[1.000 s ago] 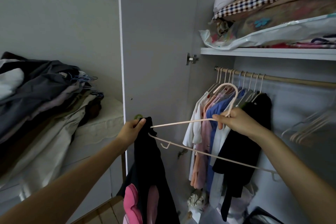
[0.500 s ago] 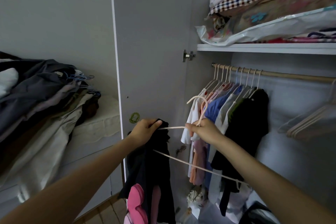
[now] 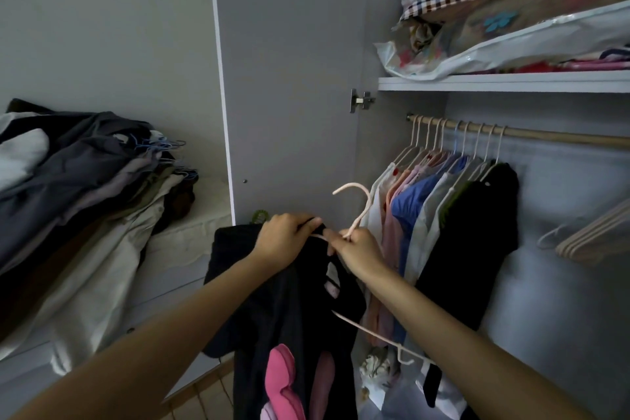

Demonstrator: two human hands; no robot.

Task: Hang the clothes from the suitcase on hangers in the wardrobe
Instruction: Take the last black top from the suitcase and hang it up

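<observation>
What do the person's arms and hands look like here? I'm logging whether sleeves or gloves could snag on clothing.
Both forearms are bare as far as the frame shows: no sleeves visible. The left hand and right hand wear no gloves. No watch, bracelet or ring shows on the visible wrists or fingers.

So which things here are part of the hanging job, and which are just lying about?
In the job:
left hand gripping the black garment
right hand holding the pale hanger
wardrobe rail
hung clothes

Lying about:
clothes pile on the left
bedding on the top shelf
spare hangers
</observation>
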